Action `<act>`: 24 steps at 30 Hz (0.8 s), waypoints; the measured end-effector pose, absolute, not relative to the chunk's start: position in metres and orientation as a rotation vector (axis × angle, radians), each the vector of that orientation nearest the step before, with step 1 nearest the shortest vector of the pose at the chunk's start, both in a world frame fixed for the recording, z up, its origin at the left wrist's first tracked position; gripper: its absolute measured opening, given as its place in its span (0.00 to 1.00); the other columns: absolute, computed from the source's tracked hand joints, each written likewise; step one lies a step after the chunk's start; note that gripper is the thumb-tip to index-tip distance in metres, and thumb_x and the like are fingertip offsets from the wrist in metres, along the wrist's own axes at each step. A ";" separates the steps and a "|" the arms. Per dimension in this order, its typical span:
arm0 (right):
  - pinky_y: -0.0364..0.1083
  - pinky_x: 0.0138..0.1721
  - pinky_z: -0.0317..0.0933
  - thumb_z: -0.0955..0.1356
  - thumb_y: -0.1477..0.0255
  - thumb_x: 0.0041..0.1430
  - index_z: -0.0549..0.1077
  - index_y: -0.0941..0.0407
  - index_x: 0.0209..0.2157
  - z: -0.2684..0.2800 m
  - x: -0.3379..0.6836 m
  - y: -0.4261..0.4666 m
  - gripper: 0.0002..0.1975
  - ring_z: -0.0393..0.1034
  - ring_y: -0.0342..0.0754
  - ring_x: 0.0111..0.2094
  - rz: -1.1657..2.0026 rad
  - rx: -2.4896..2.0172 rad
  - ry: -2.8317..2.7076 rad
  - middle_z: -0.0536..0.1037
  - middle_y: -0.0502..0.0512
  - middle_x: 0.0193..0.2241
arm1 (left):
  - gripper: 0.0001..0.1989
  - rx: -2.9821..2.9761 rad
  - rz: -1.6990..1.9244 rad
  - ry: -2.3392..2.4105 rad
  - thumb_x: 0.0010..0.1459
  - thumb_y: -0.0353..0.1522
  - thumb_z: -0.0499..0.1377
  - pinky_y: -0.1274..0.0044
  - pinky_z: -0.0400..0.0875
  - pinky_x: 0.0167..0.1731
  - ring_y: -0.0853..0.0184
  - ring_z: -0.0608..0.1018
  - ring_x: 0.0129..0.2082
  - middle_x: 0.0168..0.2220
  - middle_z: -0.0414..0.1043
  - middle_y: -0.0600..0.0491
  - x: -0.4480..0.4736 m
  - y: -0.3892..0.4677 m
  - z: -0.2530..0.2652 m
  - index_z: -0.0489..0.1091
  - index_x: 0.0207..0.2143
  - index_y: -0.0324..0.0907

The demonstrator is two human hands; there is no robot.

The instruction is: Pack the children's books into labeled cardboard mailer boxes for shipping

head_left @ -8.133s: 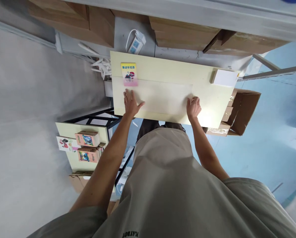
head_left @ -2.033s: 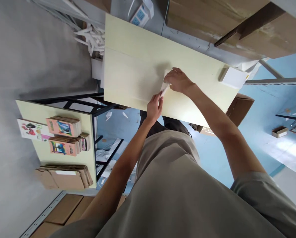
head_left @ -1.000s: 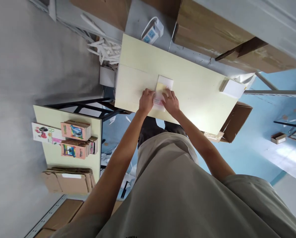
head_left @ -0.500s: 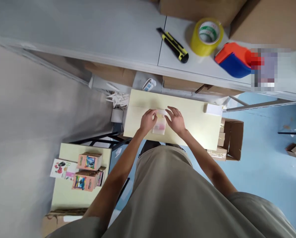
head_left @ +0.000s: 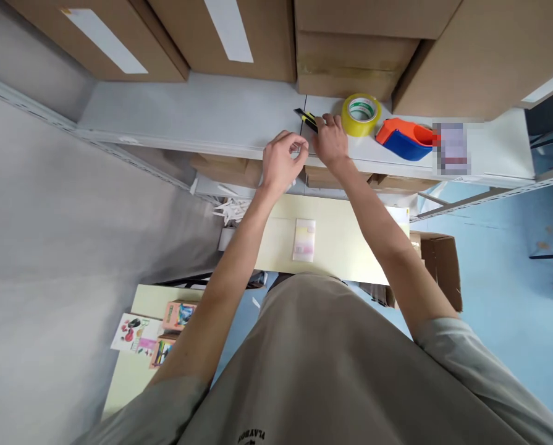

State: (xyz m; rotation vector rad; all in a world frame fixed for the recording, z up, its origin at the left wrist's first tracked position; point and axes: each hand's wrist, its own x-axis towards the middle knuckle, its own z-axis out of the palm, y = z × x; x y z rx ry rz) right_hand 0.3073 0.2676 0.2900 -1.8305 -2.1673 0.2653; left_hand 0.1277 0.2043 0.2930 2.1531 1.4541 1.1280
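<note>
My right hand (head_left: 332, 141) is at the shelf's front, its fingers closed over the handle of a black and yellow utility knife (head_left: 308, 120) that lies on the shelf. The hand covers most of the handle; the dark tip points left. Close by on the left, my left hand (head_left: 282, 159) hangs over the shelf edge with thumb and forefinger drawn together; whether anything is between them I cannot make out. Below, a flat packet (head_left: 304, 240) in clear wrap, with yellow and pink print, lies on the pale yellow table (head_left: 341, 247).
On the grey shelf (head_left: 165, 114), a yellow tape roll (head_left: 361, 115) and an orange-blue tape dispenser (head_left: 406, 139) stand right of the knife. Cardboard boxes (head_left: 243, 37) line the back. Books (head_left: 178, 315) lie on a side table at lower left; an open carton (head_left: 445, 272) is on the right.
Both hands have left the packet on the table and moved forward to the shelf. My right hand has come onto the utility knife. The view has tilted up, showing more boxes.
</note>
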 end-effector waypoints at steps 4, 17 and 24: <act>0.63 0.77 0.60 0.58 0.67 0.91 0.73 0.66 0.74 0.297 0.297 0.276 0.25 0.63 0.62 0.76 0.277 -1.960 -2.169 0.77 0.76 0.73 | 0.08 2.111 1.055 1.555 0.77 0.29 0.62 0.70 0.82 0.55 0.61 0.87 0.47 0.48 0.85 0.50 0.110 0.191 0.280 0.83 0.47 0.46; 0.64 0.72 0.74 0.66 0.72 0.79 0.73 0.57 0.74 0.207 0.328 0.103 0.26 0.75 0.63 0.68 0.430 -1.679 -1.954 0.76 0.71 0.64 | 0.18 1.531 0.075 1.759 0.68 0.23 0.61 0.63 0.83 0.65 0.52 0.90 0.56 0.57 0.90 0.39 0.064 0.024 0.050 0.85 0.54 0.43; 0.61 0.59 0.82 0.68 0.69 0.70 0.78 0.55 0.67 0.081 0.316 -0.022 0.26 0.84 0.62 0.57 0.870 -2.016 -1.752 0.79 0.70 0.61 | 0.21 1.281 0.183 1.731 0.73 0.25 0.60 0.65 0.83 0.66 0.56 0.90 0.59 0.61 0.89 0.40 0.088 0.002 0.004 0.82 0.63 0.39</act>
